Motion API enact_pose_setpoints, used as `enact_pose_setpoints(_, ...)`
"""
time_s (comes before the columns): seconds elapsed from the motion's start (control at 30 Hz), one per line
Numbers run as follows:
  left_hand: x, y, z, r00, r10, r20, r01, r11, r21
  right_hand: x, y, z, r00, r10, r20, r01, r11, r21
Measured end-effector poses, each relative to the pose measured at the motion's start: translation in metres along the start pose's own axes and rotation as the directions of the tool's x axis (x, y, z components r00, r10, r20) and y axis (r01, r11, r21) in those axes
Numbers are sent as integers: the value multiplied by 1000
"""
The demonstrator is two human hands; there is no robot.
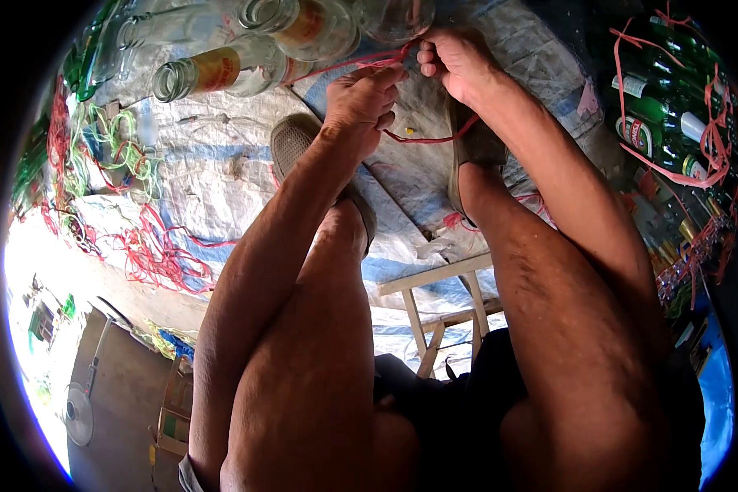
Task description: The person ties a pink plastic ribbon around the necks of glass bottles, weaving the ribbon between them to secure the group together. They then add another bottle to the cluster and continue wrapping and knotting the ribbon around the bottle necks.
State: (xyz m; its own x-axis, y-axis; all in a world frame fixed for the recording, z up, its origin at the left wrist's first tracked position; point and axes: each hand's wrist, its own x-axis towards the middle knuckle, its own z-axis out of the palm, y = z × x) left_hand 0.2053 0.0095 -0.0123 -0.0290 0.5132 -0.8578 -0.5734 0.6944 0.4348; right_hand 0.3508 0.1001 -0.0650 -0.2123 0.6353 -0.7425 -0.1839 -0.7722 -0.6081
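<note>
My left hand (361,105) is closed on a red plastic string (422,139), its fingers pinched together. Close by on the right, my right hand (459,61) also grips the string, with its fingers curled. Between the two hands the string runs taut, and a loose length sags below them. From my left hand it stretches leftward to several clear glass bottles (254,70) lying on their sides, some with orange labels. Whether it passes all the way around the bottles is hidden at the top edge.
A white and blue woven sheet (213,168) covers the ground. Green bottles (660,115) bound with red string lie at right. Tangled red string (168,254) and light green string (119,143) lie at left. A wooden stool (435,279) stands between my legs, and a fan (79,410) is at lower left.
</note>
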Motion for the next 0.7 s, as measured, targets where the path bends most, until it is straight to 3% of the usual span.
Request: enact_pose_setpoints(0.7,-5,-4,3,998,47,-31,-46,999,25,-17,-13,3,996,-35,77,44,993,-112)
